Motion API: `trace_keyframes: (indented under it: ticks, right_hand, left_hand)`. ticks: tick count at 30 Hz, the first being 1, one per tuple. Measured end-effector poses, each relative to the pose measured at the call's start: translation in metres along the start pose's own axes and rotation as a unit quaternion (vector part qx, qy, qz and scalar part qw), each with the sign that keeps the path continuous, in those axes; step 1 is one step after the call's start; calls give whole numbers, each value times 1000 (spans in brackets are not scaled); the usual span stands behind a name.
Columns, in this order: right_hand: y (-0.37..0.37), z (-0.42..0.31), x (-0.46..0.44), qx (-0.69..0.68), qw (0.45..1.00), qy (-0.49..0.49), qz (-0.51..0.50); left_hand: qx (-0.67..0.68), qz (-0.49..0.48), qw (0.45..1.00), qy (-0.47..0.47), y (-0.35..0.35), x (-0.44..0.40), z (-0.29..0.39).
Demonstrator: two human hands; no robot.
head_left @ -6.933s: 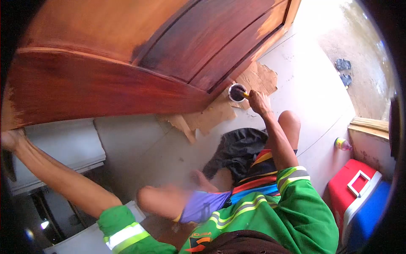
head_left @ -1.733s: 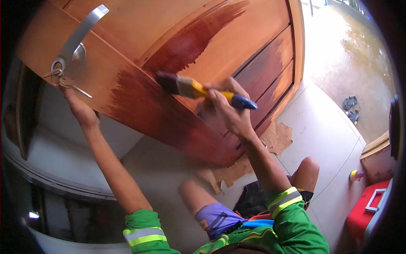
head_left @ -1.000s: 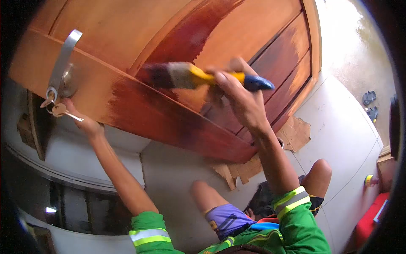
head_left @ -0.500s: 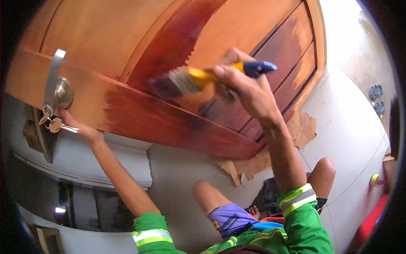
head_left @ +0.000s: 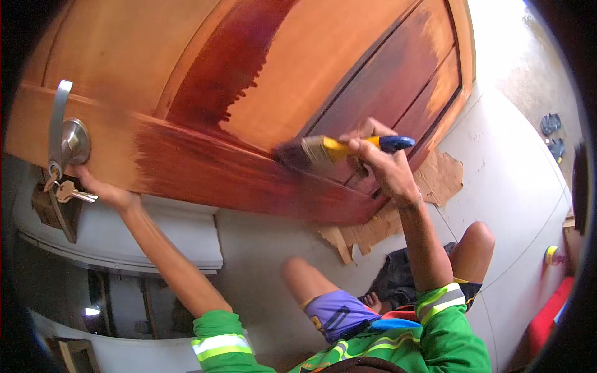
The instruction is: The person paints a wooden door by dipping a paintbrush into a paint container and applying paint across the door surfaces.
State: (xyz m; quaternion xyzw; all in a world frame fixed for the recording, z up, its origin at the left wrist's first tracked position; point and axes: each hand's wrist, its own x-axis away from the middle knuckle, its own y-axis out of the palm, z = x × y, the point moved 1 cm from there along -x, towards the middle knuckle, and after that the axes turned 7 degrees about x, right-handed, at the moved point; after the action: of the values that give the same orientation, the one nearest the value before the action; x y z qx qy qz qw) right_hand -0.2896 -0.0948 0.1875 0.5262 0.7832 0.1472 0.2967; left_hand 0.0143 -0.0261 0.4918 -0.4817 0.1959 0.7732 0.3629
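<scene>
My right hand [head_left: 382, 158] is closed round the yellow and blue handle of a paintbrush [head_left: 336, 148]. The brush's dark bristles touch the wooden door [head_left: 205, 37] near its lower rail, where dark red stain covers part of the wood. Bare orange wood shows beside the stained panel and around the handle. My left hand [head_left: 102, 186] is at the door's edge, just below the round knob [head_left: 75, 142]; its fingers are partly hidden behind the edge. Keys [head_left: 73, 193] hang there from a ring on the metal pull handle [head_left: 59, 124].
Torn cardboard [head_left: 440, 177] lies on the pale floor [head_left: 497, 161] under the door. Dark cloth [head_left: 395, 273] is by my legs. A yellow-labelled bottle [head_left: 552, 255] and a red box [head_left: 550, 314] stand at the right. Black sandals [head_left: 551, 124] lie outside.
The paint cup seen earlier is hidden now. Since half a second ago, my right hand has moved the brush down and right along the door. My left hand stays by the knob.
</scene>
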Motion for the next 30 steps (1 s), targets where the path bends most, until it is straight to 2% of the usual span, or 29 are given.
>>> trace_keyframes:
  ticks: [4, 5, 6, 8, 11, 14, 15, 16, 18, 21, 24, 25, 27, 28, 30]
  right_hand:
    - [29, -24, -14, -114, 993, -5, -11]
    - [32, -12, -17, -59, 996, -52, -29]
    - [29, -5, -15, -46, 997, -12, -61]
    - [17, 3, -4, -6, 999, 40, -34]
    - [12, -7, -2, -80, 996, -35, -10]
    - [33, -27, -9, -77, 995, -48, -39]
    - [37, -18, -11, -32, 997, -57, -45]
    - [36, -12, -8, -7, 998, -26, -54]
    - [24, 12, 5, 57, 997, -45, 6]
    - [3, -5, 22, 107, 993, 50, 1]
    - [13, -45, 4, 205, 978, -8, -37]
    - [29, -62, -3, 228, 972, -9, -57]
    - [62, -78, -27, 286, 940, -146, -115]
    - [79, -99, -33, 283, 932, -195, -118]
    - [99, -119, -47, 264, 938, -199, -103]
  left_hand:
    - [-1, 6, 1000, -6, -8, -2, -3]
    - [-2, 10, 1000, -6, -8, -2, -4]
    - [-1, 13, 1000, -6, -8, -4, -4]
    - [-1, 20, 1000, -5, -12, -5, -6]
    - [7, 7, 1000, 3, -17, -9, -8]
    - [19, -3, 1000, 4, -6, -4, -5]
    - [22, -3, 1000, 6, -3, -3, -3]
    - [25, -7, 1000, -2, -8, -7, -6]
    - [31, -8, 999, -12, -20, -12, -11]
    - [38, 0, 999, -26, -12, -6, -2]
    - [47, 17, 997, -60, -8, -2, 2]
    - [39, 9, 998, -40, -11, -5, 1]
    - [23, -10, 1000, -6, -19, -10, -5]
    - [23, -10, 1000, 2, -18, -10, -5]
    - [20, -9, 1000, 18, -13, -7, -4]
